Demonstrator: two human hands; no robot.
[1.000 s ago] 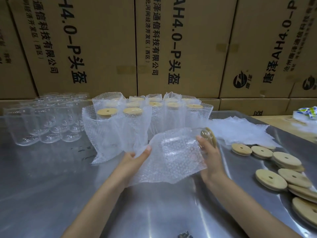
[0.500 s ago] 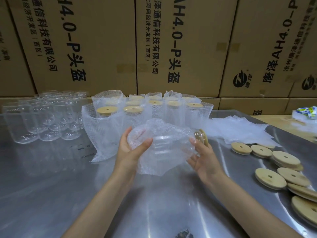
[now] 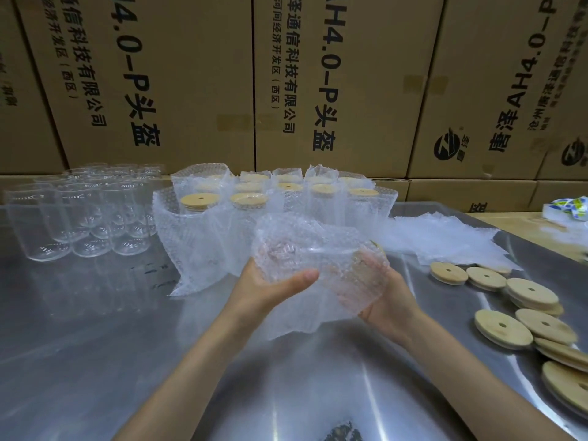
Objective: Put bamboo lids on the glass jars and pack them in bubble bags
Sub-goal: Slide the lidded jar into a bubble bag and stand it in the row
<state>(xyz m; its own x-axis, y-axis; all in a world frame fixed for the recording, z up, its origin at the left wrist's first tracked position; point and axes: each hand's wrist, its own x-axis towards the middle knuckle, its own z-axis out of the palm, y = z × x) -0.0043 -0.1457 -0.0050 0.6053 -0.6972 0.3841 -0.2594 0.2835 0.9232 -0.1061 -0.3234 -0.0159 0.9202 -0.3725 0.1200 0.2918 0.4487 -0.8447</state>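
Observation:
A glass jar lies on its side inside a clear bubble bag (image 3: 318,249), held above the steel table (image 3: 95,329). My left hand (image 3: 270,286) grips the bag's left end, thumb across the front. My right hand (image 3: 386,300) cups the right end from below, where the bamboo lid (image 3: 377,246) shows as a thin edge. Its fingers are partly hidden behind the bubble film. Several bagged, lidded jars (image 3: 248,205) stand behind. Bare glass jars (image 3: 79,214) stand at the left. Loose bamboo lids (image 3: 502,324) lie at the right.
A pile of flat bubble bags (image 3: 442,237) lies at the back right. Cardboard boxes (image 3: 334,84) form a wall behind the table. A printed packet (image 3: 569,206) sits at the far right edge.
The jar has slid deeper into the bag, and the bag is now lifted and bunched. My right hand has moved under the lid end; my left hand now grips the other end.

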